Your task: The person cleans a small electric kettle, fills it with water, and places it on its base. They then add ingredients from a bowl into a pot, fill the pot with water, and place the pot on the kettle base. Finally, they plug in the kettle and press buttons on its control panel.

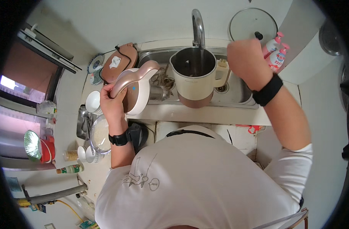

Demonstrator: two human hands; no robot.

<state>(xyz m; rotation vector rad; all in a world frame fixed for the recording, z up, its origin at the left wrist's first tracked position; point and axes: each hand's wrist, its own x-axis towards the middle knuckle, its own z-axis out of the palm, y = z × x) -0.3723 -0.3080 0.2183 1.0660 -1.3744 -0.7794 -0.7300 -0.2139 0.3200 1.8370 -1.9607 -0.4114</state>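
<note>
My left hand (pixel 114 103) holds a soymilk maker's lid (pixel 144 94) by its glossy rose-coloured handle, left of the jug and over the sink's front left edge. The cream jug with a brown base (pixel 195 88) stands open-topped at the sink, its handle to the right. Above its dark metal inside is a chrome faucet (pixel 198 25), and a thin stream appears to run down from the spout. My right hand (pixel 244 58) is raised to the right of the jug handle, slightly blurred; its fingers are bent and mostly hidden, and whatever is in them cannot be seen.
The steel sink (pixel 234 98) holds a metal vessel (pixel 158 93) and brownish scraps at left. A glass pan lid (pixel 253 24) leans on the wall, beside pink-topped pump bottles (pixel 277 58). White bowls (pixel 93 101), a brown round lid (pixel 117 64) and a clear basin (pixel 100 134) stand left.
</note>
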